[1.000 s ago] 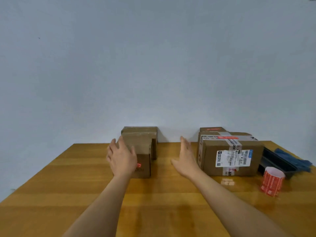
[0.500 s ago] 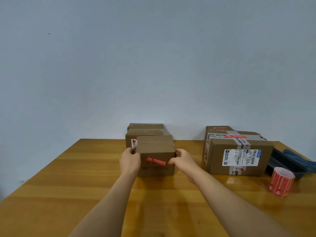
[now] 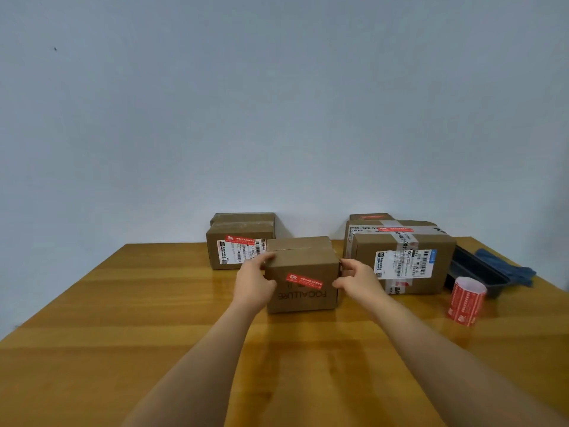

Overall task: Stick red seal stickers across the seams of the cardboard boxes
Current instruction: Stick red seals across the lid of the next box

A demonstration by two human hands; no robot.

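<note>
Spanning the whole foreground, wooden surface (image 3: pixel 123 349). Bearing a large taped box (image 3: pixel 400 257) at right, a labelled box (image 3: pixel 237 251) at back left. Sitting centre on the surface, small cardboard box (image 3: pixel 303 272), red seal sticker (image 3: pixel 304 281) slanted across its near face. Gripping its sides: left hand (image 3: pixel 254 285), right hand (image 3: pixel 358 277), fingers curled round the edges. Standing upright near right edge, red sticker roll (image 3: pixel 466 302).
</note>
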